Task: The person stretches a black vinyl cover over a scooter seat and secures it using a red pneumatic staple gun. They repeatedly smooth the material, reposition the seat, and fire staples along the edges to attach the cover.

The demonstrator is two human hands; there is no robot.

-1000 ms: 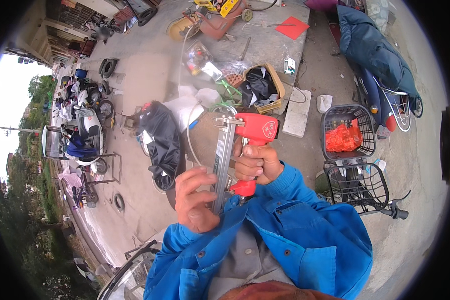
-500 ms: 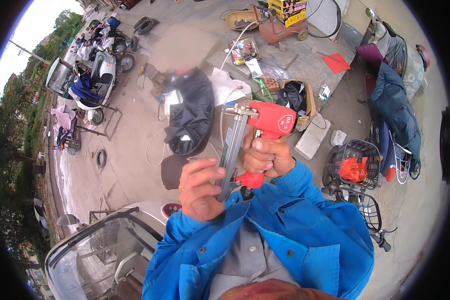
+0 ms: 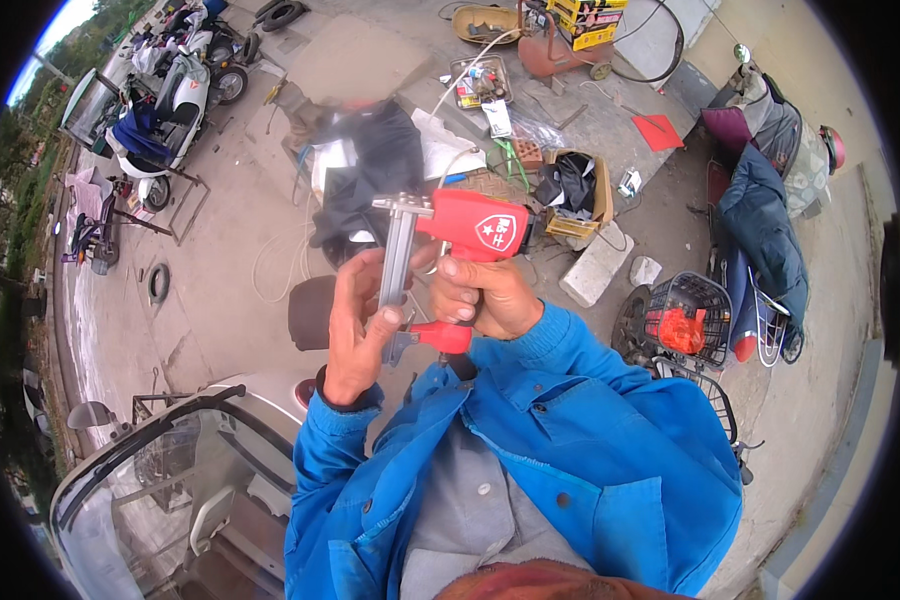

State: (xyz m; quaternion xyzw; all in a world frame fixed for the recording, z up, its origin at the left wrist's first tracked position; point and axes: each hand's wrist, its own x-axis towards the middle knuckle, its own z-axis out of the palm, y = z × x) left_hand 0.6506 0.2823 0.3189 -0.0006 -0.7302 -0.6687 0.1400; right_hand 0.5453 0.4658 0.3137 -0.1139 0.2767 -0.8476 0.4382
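A red pneumatic staple gun (image 3: pixel 480 225) with a long silver magazine (image 3: pixel 399 255) is raised in front of my chest. My right hand (image 3: pixel 485 295) wraps round its handle, thumb lying across the near side. My left hand (image 3: pixel 355 325) is at the magazine, with the fingers behind it and the thumb at its lower front. A red lower end (image 3: pixel 440 336) of the gun shows below the handle, close to my jacket. Behind the gun, a black cover (image 3: pixel 375 150) lies over something I cannot make out, with white sheets beside it.
A cardboard box (image 3: pixel 602 200) with black plastic stands beyond, near a pale block (image 3: pixel 595 265). An air compressor (image 3: pixel 550 58) is at the back. A bicycle basket (image 3: pixel 692 305) stands right; a windshielded vehicle (image 3: pixel 185 480) fills the lower left. Scooters (image 3: pixel 165 115) are parked far left.
The staple gun and both hands have shifted left in view, and its magazine stands more upright. My left fingers have gone from the magazine's near side to behind it. The view has turned slightly.
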